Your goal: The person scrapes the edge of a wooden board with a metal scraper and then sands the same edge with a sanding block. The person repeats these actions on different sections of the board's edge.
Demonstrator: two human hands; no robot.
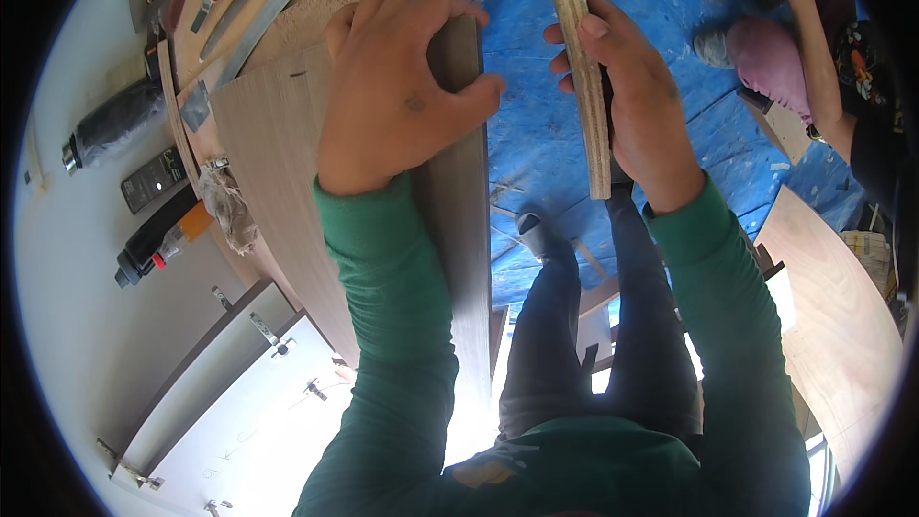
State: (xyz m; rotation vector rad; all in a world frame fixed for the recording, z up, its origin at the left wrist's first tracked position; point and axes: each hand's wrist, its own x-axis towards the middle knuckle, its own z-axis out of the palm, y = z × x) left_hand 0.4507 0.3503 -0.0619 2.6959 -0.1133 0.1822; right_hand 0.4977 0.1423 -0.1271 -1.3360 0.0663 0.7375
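Observation:
My left hand (388, 96) lies over the long edge of a grey-brown wood-grain board (458, 201). Its fingers curl over the far part and its thumb rests by the right edge. Beneath and to the left is a lighter wood-grain panel (278, 124). Held up over the blue floor sheet, a narrow plywood strip (589, 105) is in my right hand (637, 81), apart from the board. The thumb presses on the strip's near face, and the other fingertips show past its left side. Something dark shows between palm and strip; I cannot make it out.
Saws (278, 14) lie at the far left of the bench, with dark bottles (115, 129) and a black phone-like object (153, 180) nearby. White panels with metal hinges (268, 330) stand lower left. A co-worker's pink-clad leg (766, 62) is far right, above a plywood sheet (833, 306).

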